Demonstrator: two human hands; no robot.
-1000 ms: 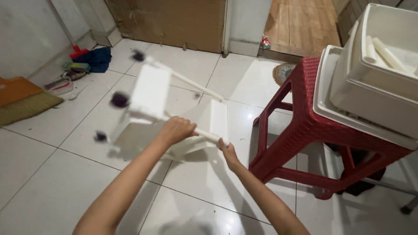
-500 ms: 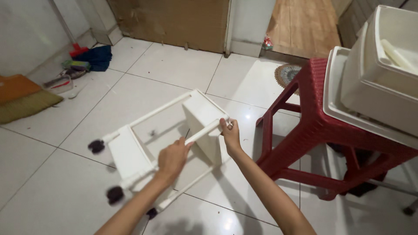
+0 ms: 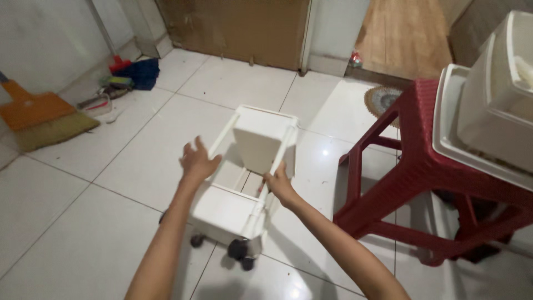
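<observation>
My right grip [image 3: 279, 186] pinches a rail of the white wheeled rack [image 3: 244, 183], my left hand [image 3: 197, 161] spread just off it; it stands on its casters on the floor [image 3: 111, 166], not yet let go.

Red stool [image 3: 422, 166] crowds the cart [image 3: 250, 178] rightward; bare floor tiles [image 3: 83, 211] left
</observation>
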